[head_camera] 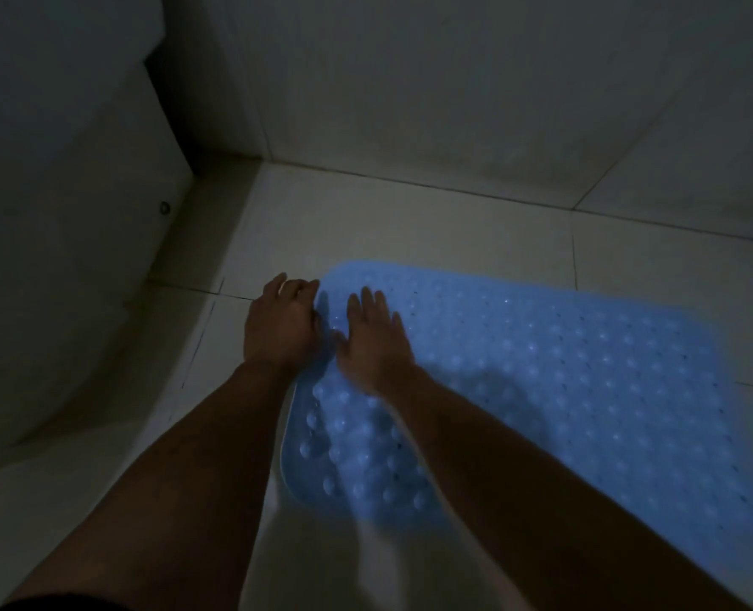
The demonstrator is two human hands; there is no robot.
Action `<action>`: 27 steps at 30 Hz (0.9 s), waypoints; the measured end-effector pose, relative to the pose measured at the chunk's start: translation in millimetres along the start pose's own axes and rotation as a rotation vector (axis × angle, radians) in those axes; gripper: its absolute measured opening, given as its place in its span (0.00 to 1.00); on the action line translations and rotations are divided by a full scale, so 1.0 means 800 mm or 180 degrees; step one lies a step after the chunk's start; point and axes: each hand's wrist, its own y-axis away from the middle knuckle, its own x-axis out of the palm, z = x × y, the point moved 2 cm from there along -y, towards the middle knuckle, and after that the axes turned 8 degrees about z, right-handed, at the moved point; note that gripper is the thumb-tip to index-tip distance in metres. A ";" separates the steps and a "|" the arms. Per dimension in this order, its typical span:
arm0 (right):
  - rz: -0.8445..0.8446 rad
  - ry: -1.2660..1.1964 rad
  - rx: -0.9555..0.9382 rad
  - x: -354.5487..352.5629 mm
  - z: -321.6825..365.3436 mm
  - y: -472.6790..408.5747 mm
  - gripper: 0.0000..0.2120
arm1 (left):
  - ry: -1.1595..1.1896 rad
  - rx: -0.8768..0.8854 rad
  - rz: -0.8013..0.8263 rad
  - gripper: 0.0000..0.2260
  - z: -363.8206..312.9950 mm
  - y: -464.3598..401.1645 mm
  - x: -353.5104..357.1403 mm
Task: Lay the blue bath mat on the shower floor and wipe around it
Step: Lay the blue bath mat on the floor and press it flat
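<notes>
The blue bath mat [564, 381], bumpy and dotted with small holes, lies spread over the pale tiled floor [410, 231], reaching from the centre to the right edge. My right hand [374, 341] rests flat on the mat's left part, fingers spread, palm down. My left hand [279, 321] sits at the mat's left edge, fingers curled down onto the floor tile beside the rim; whether it grips the edge is not visible. No cloth shows in either hand. The room is dim.
A large white curved fixture [57, 266] fills the left side, with a small round screw cap [164, 208] on it. Grey tiled walls [454, 90] rise behind the floor, meeting in a corner at upper left. Bare tile lies between mat and walls.
</notes>
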 end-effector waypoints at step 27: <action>-0.0911 -0.0926 0.0077 -0.083 -0.040 -0.009 0.17 | -0.0234 0.0843 0.0511 0.33 -0.036 0.041 0.098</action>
